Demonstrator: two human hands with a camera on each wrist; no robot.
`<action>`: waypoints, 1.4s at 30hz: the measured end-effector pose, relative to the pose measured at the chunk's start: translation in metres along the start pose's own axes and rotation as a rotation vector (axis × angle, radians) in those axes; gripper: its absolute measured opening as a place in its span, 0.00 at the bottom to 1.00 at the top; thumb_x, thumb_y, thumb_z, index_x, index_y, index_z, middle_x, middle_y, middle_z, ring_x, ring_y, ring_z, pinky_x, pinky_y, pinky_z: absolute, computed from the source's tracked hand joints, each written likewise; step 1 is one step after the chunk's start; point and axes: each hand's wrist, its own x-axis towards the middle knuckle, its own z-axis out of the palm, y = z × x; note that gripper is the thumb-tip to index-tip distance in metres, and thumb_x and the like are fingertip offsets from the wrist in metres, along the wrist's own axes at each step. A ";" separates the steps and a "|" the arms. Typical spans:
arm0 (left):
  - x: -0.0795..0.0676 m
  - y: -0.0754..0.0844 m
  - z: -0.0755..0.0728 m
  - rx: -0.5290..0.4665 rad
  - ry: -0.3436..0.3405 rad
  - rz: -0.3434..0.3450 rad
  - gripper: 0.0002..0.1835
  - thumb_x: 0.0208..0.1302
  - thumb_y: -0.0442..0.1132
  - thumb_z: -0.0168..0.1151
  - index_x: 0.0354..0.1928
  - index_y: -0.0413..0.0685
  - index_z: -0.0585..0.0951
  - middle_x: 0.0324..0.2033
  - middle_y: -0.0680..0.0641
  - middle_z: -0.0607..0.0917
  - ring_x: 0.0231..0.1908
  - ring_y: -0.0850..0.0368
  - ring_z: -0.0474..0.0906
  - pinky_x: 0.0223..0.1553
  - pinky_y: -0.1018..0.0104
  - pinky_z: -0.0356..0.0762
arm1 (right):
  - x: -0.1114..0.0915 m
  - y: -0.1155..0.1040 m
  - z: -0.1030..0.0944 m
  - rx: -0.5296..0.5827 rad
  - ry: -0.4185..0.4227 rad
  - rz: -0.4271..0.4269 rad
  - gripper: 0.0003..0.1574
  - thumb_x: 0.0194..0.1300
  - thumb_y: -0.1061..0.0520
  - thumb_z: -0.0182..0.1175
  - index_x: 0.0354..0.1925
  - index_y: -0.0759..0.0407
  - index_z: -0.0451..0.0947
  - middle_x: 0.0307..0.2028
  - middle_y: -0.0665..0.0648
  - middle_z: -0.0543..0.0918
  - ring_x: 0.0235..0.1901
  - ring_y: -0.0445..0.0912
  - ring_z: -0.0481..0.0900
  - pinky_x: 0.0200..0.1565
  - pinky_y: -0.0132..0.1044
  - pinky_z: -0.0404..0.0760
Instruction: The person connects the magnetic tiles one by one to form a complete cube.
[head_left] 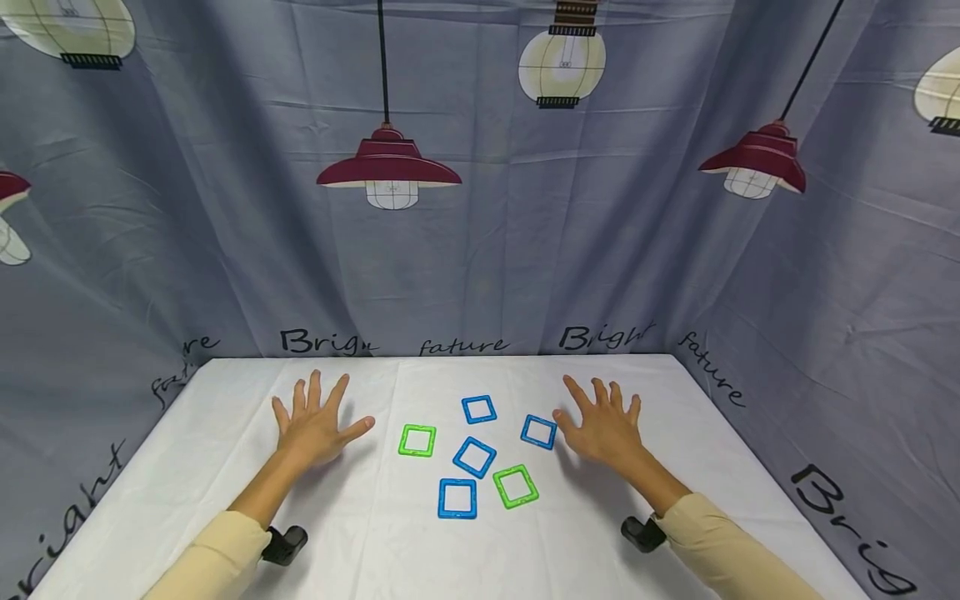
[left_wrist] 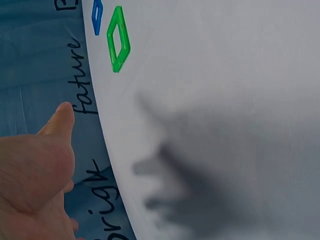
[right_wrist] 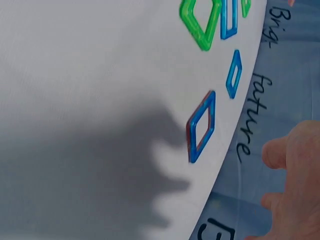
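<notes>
My left hand point(head_left: 311, 429) is spread over the left of the white table, fingers straight, holding nothing. Nearest to it lies a green square frame point(head_left: 402, 440). On the other side, my right hand point(head_left: 603, 427) is likewise spread and holds nothing. Its thumb appears beside a blue square frame point(head_left: 525, 427); the right wrist view shows that frame point(right_wrist: 192, 142) apart from the hand. Between the hands lie another green frame point(head_left: 500, 492) and more blue frames: one at the back point(head_left: 476, 398), one in the middle point(head_left: 461, 448), one in front point(head_left: 457, 482).
A white cloth point(head_left: 375, 542) covers the table. Behind and at both sides hangs a grey-blue curtain point(head_left: 487, 267) printed with lamps and lettering. Dark wrist devices point(head_left: 285, 546) sit by both sleeves. Shadows of the hands fall on the cloth.
</notes>
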 end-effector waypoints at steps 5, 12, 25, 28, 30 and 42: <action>0.000 0.010 0.004 -0.022 -0.037 0.017 0.49 0.68 0.64 0.60 0.80 0.46 0.53 0.77 0.24 0.40 0.76 0.23 0.33 0.68 0.21 0.25 | -0.002 -0.010 0.002 0.022 -0.003 -0.034 0.43 0.74 0.36 0.49 0.79 0.47 0.56 0.74 0.76 0.57 0.75 0.76 0.47 0.68 0.79 0.38; 0.000 0.023 0.008 -0.069 -0.047 0.072 0.49 0.66 0.63 0.63 0.80 0.47 0.55 0.76 0.22 0.47 0.75 0.23 0.43 0.69 0.21 0.39 | -0.009 -0.032 0.000 0.101 -0.021 -0.093 0.43 0.73 0.35 0.50 0.79 0.47 0.57 0.73 0.73 0.61 0.73 0.73 0.54 0.67 0.79 0.45; -0.001 0.053 0.005 -0.336 -0.257 0.076 0.61 0.56 0.61 0.74 0.82 0.54 0.47 0.79 0.34 0.53 0.76 0.30 0.52 0.69 0.28 0.57 | -0.026 -0.075 -0.003 0.457 -0.164 -0.157 0.46 0.67 0.38 0.65 0.77 0.42 0.60 0.73 0.62 0.69 0.72 0.64 0.66 0.65 0.72 0.66; -0.001 0.054 0.006 -0.384 -0.274 0.075 0.61 0.53 0.55 0.78 0.81 0.57 0.48 0.77 0.31 0.57 0.74 0.29 0.56 0.67 0.27 0.60 | -0.028 -0.081 -0.003 0.530 -0.216 -0.157 0.52 0.59 0.41 0.74 0.76 0.41 0.62 0.69 0.62 0.73 0.68 0.62 0.71 0.61 0.68 0.73; 0.000 0.053 0.006 -0.423 -0.278 0.077 0.61 0.51 0.49 0.81 0.81 0.58 0.51 0.75 0.30 0.61 0.73 0.30 0.59 0.66 0.28 0.62 | -0.029 -0.084 -0.002 0.578 -0.244 -0.184 0.55 0.54 0.45 0.78 0.74 0.44 0.64 0.66 0.63 0.76 0.65 0.61 0.73 0.60 0.64 0.76; 0.011 0.043 0.027 -0.453 -0.210 0.110 0.54 0.42 0.37 0.84 0.75 0.52 0.67 0.64 0.34 0.77 0.62 0.38 0.76 0.61 0.39 0.74 | -0.040 -0.096 0.019 0.662 -0.350 -0.342 0.42 0.47 0.58 0.82 0.60 0.59 0.76 0.55 0.61 0.83 0.54 0.57 0.80 0.55 0.54 0.82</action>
